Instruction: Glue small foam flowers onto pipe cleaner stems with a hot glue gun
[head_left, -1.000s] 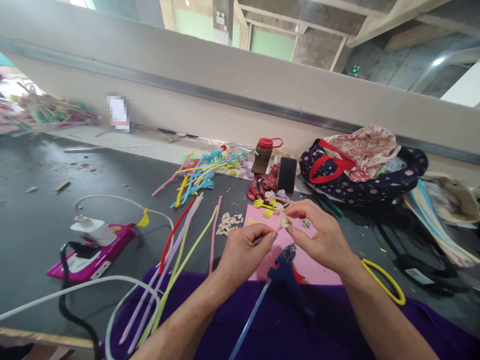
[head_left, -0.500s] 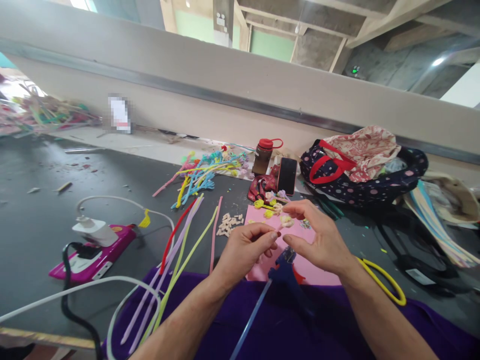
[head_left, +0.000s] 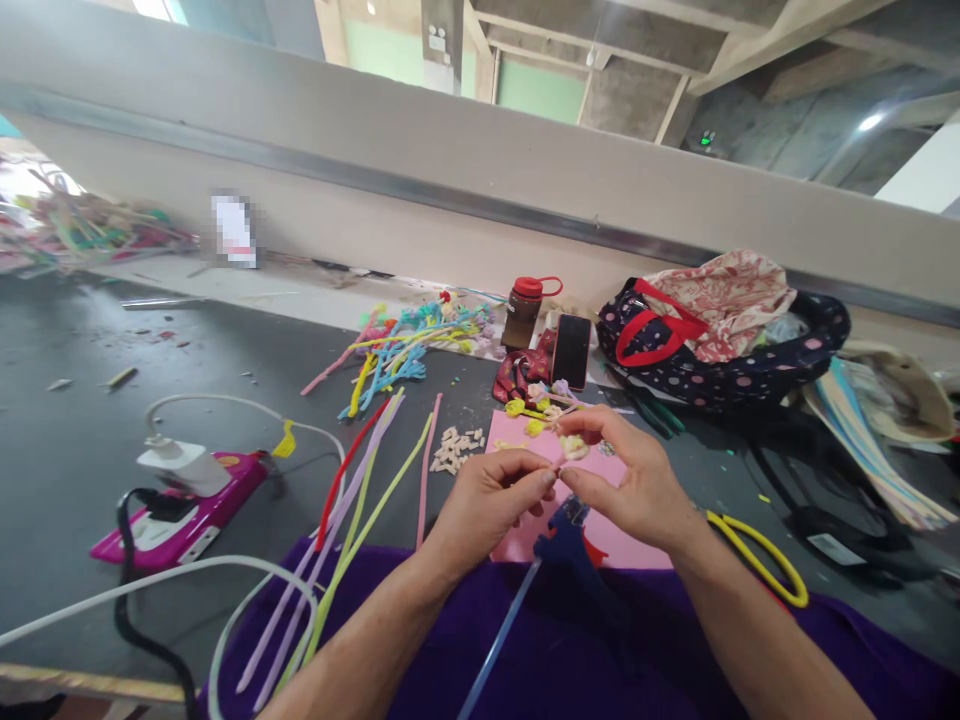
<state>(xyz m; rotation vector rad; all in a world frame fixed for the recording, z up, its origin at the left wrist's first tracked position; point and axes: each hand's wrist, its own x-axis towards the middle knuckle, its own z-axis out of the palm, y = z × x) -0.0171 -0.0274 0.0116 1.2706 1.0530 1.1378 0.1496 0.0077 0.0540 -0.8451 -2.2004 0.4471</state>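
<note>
My left hand is closed in a pinch on the short pink stem of a small cream pipe-cleaner flower. Curled about that flower from the other side is my right hand, its thumb tip by the stem and its index finger at the bloom. Beneath both hands lies a pink board. A blue glue gun rests at the board's near part, with a translucent glue stick running out of its back. Yellow flowers on stems lie just beyond my fingers.
Cream pieces lie left of the board, near loose pipe cleaners. A pink power strip with a white cable is farther left. Behind stand a bottle, a phone and a dotted bag. Purple cloth covers the near edge.
My right hand has moved in to the left, and its thumb and fingers have come in around the flower. The left hand keeps its pinch on the stem.
</note>
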